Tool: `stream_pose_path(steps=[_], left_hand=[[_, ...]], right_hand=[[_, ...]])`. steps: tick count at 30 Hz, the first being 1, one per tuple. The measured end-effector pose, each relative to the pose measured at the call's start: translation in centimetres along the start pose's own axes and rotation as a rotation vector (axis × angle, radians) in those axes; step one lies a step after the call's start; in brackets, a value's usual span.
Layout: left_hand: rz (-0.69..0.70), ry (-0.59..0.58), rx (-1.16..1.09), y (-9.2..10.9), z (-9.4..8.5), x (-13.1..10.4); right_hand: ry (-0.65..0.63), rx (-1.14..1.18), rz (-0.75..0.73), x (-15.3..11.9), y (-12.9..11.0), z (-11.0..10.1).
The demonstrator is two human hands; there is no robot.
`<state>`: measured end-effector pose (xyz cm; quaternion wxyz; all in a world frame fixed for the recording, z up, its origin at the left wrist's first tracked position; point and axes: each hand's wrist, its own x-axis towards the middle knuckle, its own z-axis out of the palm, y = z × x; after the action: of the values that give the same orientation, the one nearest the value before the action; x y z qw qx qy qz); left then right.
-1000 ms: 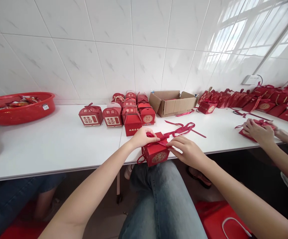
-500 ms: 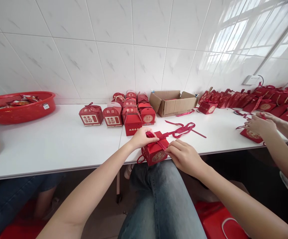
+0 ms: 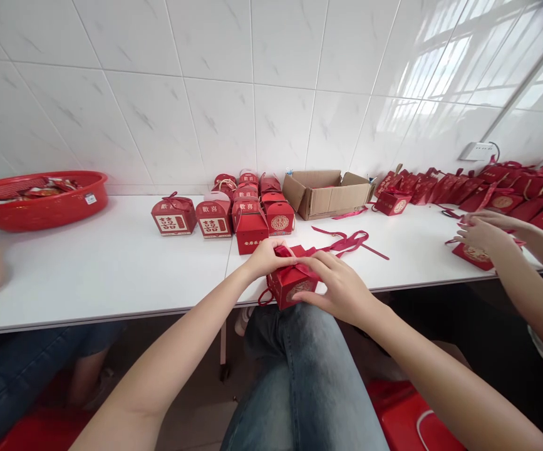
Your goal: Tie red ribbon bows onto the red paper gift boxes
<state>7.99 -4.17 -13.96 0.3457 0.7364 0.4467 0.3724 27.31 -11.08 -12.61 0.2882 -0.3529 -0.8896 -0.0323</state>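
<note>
Hands meet over a small red box [image 3: 294, 287] at the bench [image 3: 111, 263] edge: left hand [image 3: 267, 258] fingers pinch its ribbon [image 3: 294, 270] on top, right hand [image 3: 339, 285] clasps the side, steadying it. Finished boxes [image 3: 233, 213] stand grouped behind, apart.

Both hands, left hand [image 3: 265, 258] and right hand [image 3: 341, 287], grip a red gift box [image 3: 294, 287] and its ribbon [image 3: 294, 270] at the worktop [image 3: 111, 269] edge, nearer than the cardboard box [image 3: 326, 193].

A red card box [image 3: 294, 289] with a gold foil emblem wears a satin ribbon [image 3: 341, 242] of soft sheen. The table [image 3: 111, 269] is smooth, matt white laminate, the wall [image 3: 252, 94] glossy marbled tile. A shiny red plastic basket [image 3: 46, 207] and a plain brown corrugated carton [image 3: 325, 195] sit behind.
</note>
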Motion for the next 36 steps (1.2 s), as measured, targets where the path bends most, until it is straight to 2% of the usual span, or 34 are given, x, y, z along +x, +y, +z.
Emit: stream_pose_path(steps=[5, 8, 19, 25, 28, 31, 34, 36], left_hand=[[-0.006, 0.032, -0.059, -0.4, 0.1, 0.0], [-0.034, 0.041, -0.076, -0.8, 0.2, 0.0], [-0.017, 0.026, -0.113, -0.8, 0.1, 0.1], [-0.031, 0.035, -0.108, -0.9, 0.2, 0.0], [-0.043, 0.044, -0.092, -1.0, 0.2, 0.0], [-0.052, 0.040, -0.094, -1.0, 0.2, 0.0], [-0.067, 0.028, -0.080, -0.9, 0.1, 0.0], [-0.075, 0.018, -0.081, -0.8, 0.1, 0.1]], right_hand=[[-0.044, -0.006, 0.016, 2.8, -1.6, 1.2], [-0.082, 0.008, 0.022, 3.5, -2.3, 1.9], [0.089, 0.125, -0.078, 1.3, -2.1, 3.3], [0.093, 0.142, -0.055, 0.7, -3.1, 3.8], [0.064, 0.199, -0.032, 0.7, -3.2, 3.2], [0.139, 0.288, 0.056, 1.4, -1.5, 1.5], [0.282, 0.279, 0.240, 2.5, 1.8, 0.1], [0.177, 0.315, 0.366, 3.2, 4.2, 0.0]])
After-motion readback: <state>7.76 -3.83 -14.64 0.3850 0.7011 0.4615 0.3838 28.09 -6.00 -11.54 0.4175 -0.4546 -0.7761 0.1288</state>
